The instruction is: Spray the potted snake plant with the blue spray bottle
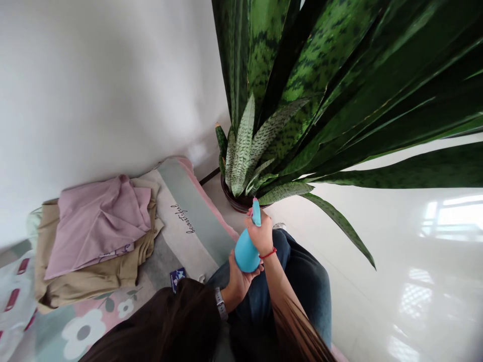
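A blue spray bottle [246, 253] with a pink nozzle is held in front of my knees, its top pointing toward a potted snake plant [242, 146]. My right hand [261, 232] is wrapped round the bottle's neck and trigger. Cupped under the base, my left hand [241, 281] supports it from below, fingers curled against the bottom. The nozzle is close to the rim of the dark brown plant pot [237, 203]. Whether the trigger is squeezed is hidden by my fingers.
Folded clothes, a pink garment [101, 221] over a tan one [90, 284], lie on a patterned mat [196, 201] at left. Near my left sleeve is a small dark blue packet [177, 277]. Long leaves [339, 226] spread over the shiny floor [377, 301]; a white wall [113, 90] stands behind.
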A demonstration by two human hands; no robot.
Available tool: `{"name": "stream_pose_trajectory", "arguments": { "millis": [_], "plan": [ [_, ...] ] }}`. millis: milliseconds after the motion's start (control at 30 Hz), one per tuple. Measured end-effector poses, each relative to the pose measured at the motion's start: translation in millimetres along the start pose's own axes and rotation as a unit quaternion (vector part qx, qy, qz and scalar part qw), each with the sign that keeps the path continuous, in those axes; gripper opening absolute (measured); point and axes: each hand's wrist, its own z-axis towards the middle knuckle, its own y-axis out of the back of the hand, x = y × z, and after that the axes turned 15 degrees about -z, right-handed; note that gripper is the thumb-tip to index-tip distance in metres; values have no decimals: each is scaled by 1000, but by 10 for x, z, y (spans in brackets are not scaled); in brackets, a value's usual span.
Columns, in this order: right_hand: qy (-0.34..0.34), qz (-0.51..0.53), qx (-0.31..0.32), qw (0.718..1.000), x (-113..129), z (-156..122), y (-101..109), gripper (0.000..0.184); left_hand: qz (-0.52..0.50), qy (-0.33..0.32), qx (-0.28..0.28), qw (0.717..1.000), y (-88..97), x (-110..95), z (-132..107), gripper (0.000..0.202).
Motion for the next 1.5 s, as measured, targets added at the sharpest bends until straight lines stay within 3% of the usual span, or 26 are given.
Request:
{"name": "stream_pose_trajectory", "arguments": {
  "millis": [133,233,433,600,733,833,1033,1167,1333,1500],
  "plan": [
    [10,-4,-6,1000,22,-37,-9,28,-28,-17,-13,999,-28,0,-28,61],
    [-7,-12,-10,1000,17,-41,8,25,-9,-12,-14,1000,-32,-5,-35,65],
    [-26,13,-57,998,-64,-116,176,21,73,-1,41,996,35,8,0,74],
    [-2,11,-94,995,-124,-246,277,17,111,7,43,993,73,30,37,77],
    [-4,15,-104,994,-110,-307,307,23,85,3,21,996,56,36,41,67],
    [-4,19,-105,994,-110,-325,347,25,99,7,25,995,62,39,33,69],
    [-39,40,-104,993,-221,-343,424,19,180,23,92,979,139,55,-4,83],
    [-48,74,-77,993,-286,-322,404,21,191,20,65,979,150,86,-65,86],
    [-62,64,-57,994,-281,-294,385,7,196,25,77,977,212,132,-152,87],
    [-58,72,-50,994,-209,-357,406,12,185,24,57,981,224,163,-229,86]
  ]
}}
